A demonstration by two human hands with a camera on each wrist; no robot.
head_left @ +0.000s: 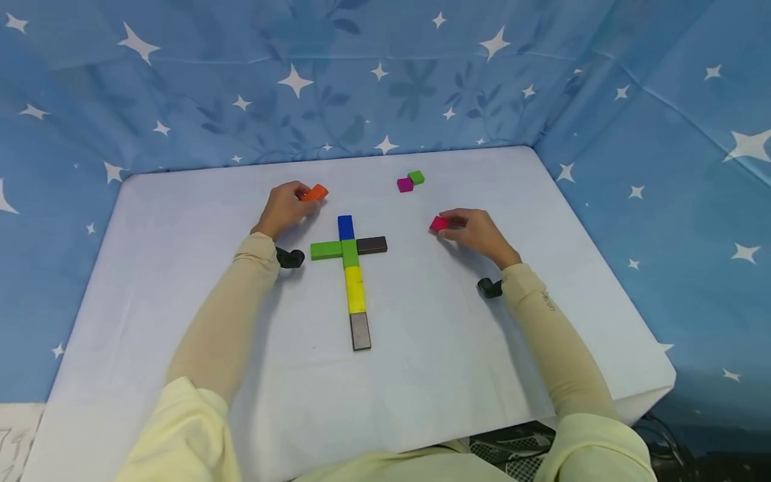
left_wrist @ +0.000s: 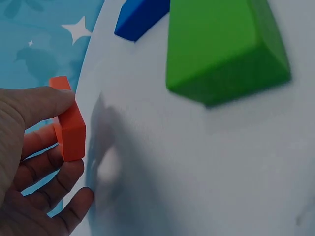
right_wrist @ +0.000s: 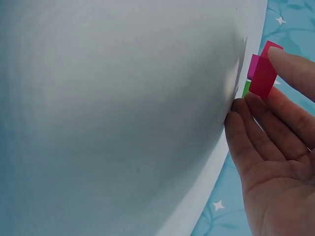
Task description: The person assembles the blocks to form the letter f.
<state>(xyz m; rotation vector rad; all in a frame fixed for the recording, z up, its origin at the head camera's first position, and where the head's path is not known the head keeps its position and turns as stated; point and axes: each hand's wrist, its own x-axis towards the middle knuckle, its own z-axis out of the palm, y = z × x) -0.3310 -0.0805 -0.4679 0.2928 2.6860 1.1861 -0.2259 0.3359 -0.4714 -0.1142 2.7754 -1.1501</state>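
Note:
My left hand (head_left: 286, 209) pinches an orange block (head_left: 315, 193) between thumb and fingers, just above the table at the upper left of a block cross. Over to the right, my right hand (head_left: 477, 232) holds a red-pink block (head_left: 439, 223) the same way. The cross lies flat between the hands: a blue block (head_left: 346, 227) on top, a green block (head_left: 326, 250) as left arm, a dark block (head_left: 371, 245) as right arm, a green one (head_left: 350, 254) at the centre, yellow (head_left: 355, 290) below and a grey-brown block (head_left: 360, 331) at the foot.
Toward the back of the white table (head_left: 434, 375), a magenta block (head_left: 405, 185) and a small green block (head_left: 416, 177) touch each other. A blue star-patterned curtain (head_left: 361, 114) stands behind the table and along its right side.

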